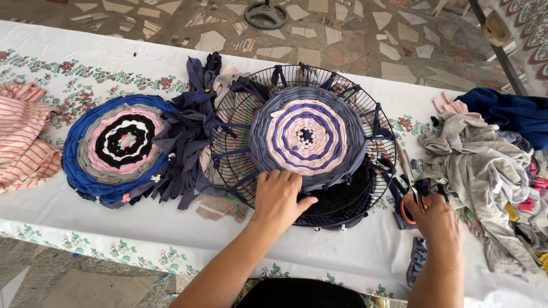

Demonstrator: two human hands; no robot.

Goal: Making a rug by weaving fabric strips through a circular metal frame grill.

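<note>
One rug [123,145] lies finished at left; a second [307,136] is mostly woven, pressed by the open left hand [278,199]; scissors [412,197] are gripped by the right hand [438,219].

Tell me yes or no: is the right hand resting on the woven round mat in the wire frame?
No, the right hand is off to the side at the orange-handled scissors, while the left hand touches the woven mat.

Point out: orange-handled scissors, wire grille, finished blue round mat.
orange-handled scissors [406,210], head view, on the orange handle loop beside the right hand [438,219].
wire grille [228,134], head view, on bare wires left of the weave.
finished blue round mat [77,154], head view, on its blue outer ring.
</note>
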